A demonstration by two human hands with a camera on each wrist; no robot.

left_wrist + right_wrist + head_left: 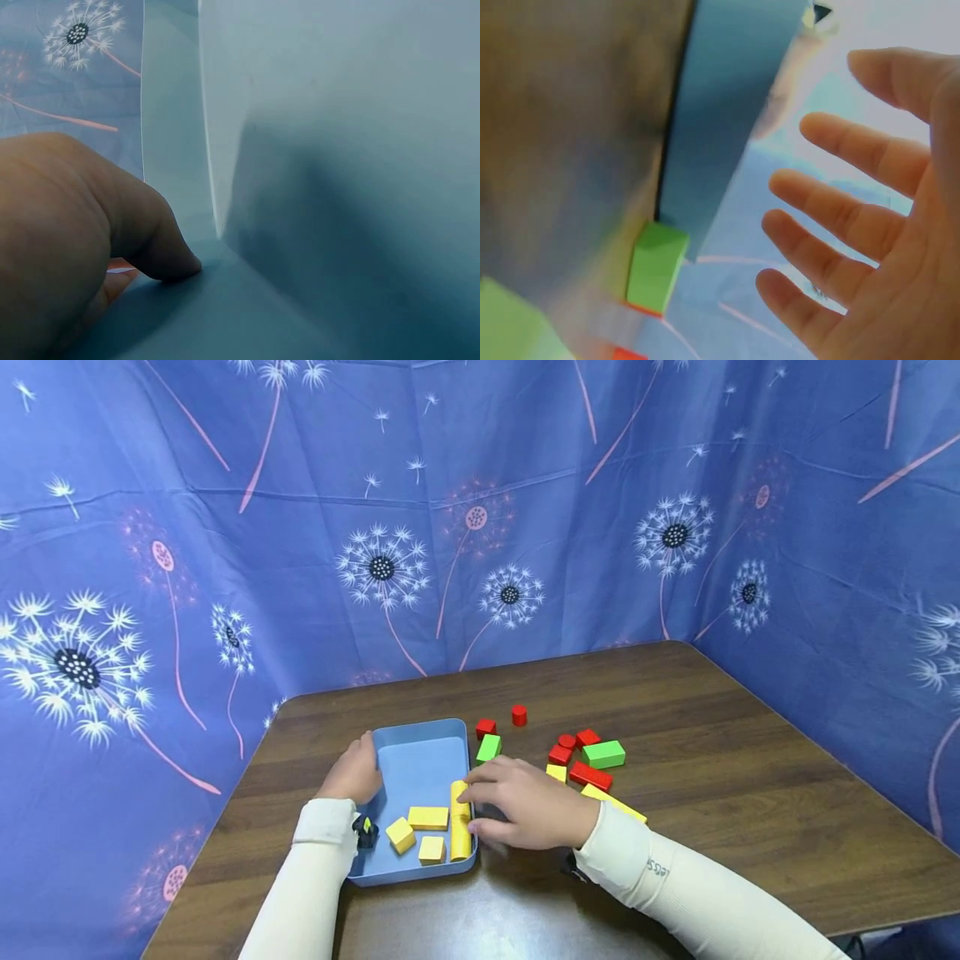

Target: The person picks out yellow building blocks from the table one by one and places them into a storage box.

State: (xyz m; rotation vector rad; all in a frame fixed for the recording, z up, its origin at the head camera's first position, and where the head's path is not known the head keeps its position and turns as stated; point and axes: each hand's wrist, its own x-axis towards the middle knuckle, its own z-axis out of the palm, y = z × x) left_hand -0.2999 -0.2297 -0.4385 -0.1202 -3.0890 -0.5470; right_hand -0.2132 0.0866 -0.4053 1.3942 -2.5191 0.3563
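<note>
A blue tray (pixel 420 760) stands on the table, and my left hand (pixel 354 771) grips its left wall. In the left wrist view the thumb (pixel 161 240) presses on the tray's inner side, other fingers being mostly hidden outside. My right hand (pixel 521 802) is over the tray's right rim, with fingers extended and apart; the right wrist view shows nothing held. Nearest to it, yellow cylindrical pieces (pixel 460 843) lie along the tray's right wall. A yellow rectangular block (pixel 428 817) and two yellow cubes (pixel 401 835) lie in the tray's near half.
Right of the tray are a green block (pixel 489 747), another green block (pixel 604 754), several red blocks (pixel 590 776), a red cylinder (pixel 519 716) and a long yellow block (pixel 615 803), partly behind my right arm. A blue dandelion-patterned cloth (pixel 450 460) hangs behind the wooden table (pixel 750 793).
</note>
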